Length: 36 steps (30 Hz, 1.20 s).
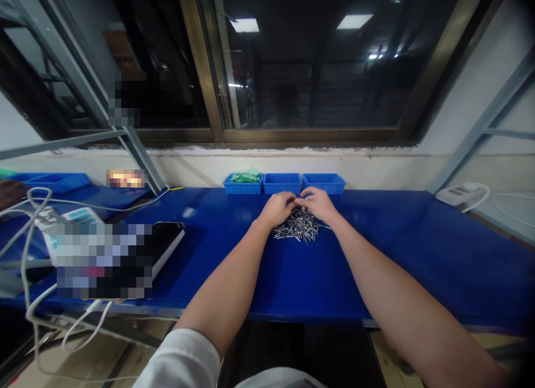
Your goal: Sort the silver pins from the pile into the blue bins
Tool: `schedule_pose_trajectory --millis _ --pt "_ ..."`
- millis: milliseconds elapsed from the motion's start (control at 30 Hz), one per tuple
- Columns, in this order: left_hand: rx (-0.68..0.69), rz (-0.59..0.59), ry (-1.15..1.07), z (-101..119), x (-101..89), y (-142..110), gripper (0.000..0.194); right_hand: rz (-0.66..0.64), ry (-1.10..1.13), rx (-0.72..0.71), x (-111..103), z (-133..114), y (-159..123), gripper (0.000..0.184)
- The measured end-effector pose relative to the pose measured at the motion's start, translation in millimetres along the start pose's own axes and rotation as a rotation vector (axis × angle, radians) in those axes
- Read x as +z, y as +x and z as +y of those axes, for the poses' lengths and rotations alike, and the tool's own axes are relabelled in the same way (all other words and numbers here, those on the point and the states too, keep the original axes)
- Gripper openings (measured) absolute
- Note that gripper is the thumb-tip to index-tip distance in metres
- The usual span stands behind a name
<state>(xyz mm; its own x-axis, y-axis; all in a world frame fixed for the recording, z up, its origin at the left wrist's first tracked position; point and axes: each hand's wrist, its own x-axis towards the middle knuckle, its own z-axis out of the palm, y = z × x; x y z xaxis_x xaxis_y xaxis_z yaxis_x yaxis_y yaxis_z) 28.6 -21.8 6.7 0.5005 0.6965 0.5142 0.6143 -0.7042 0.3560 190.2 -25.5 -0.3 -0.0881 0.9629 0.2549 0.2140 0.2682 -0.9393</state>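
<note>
A heap of small metal pins (297, 227) lies on the blue table top (376, 248), a little in front of three blue bins. My left hand (276, 208) rests on the heap's far left edge with its fingers curled down into the pins. My right hand (318, 203) sits on the far right edge, its fingers bent and pinched towards the left hand. The fingertips of both hands meet over the top of the heap. What each hand pinches is too small to see.
Three blue bins stand in a row at the wall: the left one (243, 183) holds green pieces, the middle (282, 183) and right (324, 182) show nothing inside. A black device (167, 238) and white cables (29, 254) lie at left, a power strip (460, 193) at right.
</note>
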Motion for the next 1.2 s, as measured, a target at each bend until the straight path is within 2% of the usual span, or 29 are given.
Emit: schedule_pose_trajectory --millis 100,200,533,733,833,967,1033,1133,1200 --pt "0.0 -0.011 0.005 -3 -1.0 -1 0.021 0.01 0.011 -0.036 -1 0 1 0.039" --pt "-0.008 0.028 0.019 -6 -1.5 0 0.02 0.056 0.044 -0.074 -4 2 3 0.036" --pt "-0.015 0.058 0.028 -14 2.9 0 0.021 0.083 0.296 -0.058 -12 10 6 0.033" --pt "-0.167 0.156 0.02 -29 4.7 0 0.03 0.282 0.239 -0.123 -23 18 17 0.031" --pt "-0.24 0.158 0.044 -36 4.5 1 0.03 0.344 0.214 -0.104 -31 23 23 0.041" --pt "-0.31 0.114 0.095 -39 3.9 -1 0.035 0.313 0.205 0.022 -37 30 27 0.068" --pt "-0.357 0.058 0.139 -39 3.2 -3 0.042 0.356 0.152 0.071 -38 32 27 0.073" --pt "-0.407 -0.054 0.201 -38 1.7 -6 0.056 0.435 -0.056 0.092 -39 31 24 0.064" --pt "-0.42 -0.127 0.229 -38 1.3 -7 0.064 0.404 -0.29 0.108 -39 31 21 0.051"
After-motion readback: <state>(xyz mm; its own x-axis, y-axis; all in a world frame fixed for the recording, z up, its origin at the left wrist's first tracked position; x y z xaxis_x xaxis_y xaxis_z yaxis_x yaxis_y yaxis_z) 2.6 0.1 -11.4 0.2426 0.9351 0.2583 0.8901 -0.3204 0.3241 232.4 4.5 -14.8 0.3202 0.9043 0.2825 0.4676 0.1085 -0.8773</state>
